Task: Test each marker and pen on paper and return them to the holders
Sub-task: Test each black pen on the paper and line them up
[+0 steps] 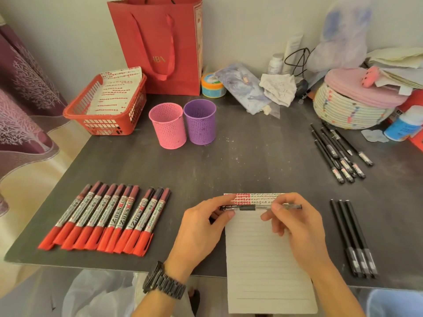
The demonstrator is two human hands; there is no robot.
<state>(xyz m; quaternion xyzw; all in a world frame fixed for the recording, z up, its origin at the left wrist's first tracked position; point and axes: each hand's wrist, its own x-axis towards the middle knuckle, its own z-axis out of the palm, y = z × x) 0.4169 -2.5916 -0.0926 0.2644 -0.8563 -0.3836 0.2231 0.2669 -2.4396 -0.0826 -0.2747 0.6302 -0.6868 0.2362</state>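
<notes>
While the left hand (pixel 201 225) and right hand (pixel 295 225) hold the slim clear-barrelled plastic pen with black ink (pixel 258 207) level over the top edge of the lined white paper sheet (pixel 263 259), each grip is pinching it. Left fingertips are on the dark end, likely the cap; right thumb and forefinger are on the clear barrel.

Handling, my read: light, stiff, smooth plastic, so a bit slippery on the barrel. Not fragile, but mind the tip. Best hold for writing is the black rubber sleeve just past the dark end. The cap should pull off straight along the axis.

Counts:
- 1 pen in hand
- 10 red-capped markers with silver labels (pixel 107 218), in a row on the dark grey bench (pixel 229 165), left of the paper
- 3 black pens (pixel 353 239), side by side right of the paper
- a loose pile of black pens (pixel 338 152) further back right, about 7; overlap makes that unsure
- 2 holders: pink perforated cup (pixel 168 126) and purple perforated cup (pixel 200 122), touching; nothing sticks out of either
</notes>
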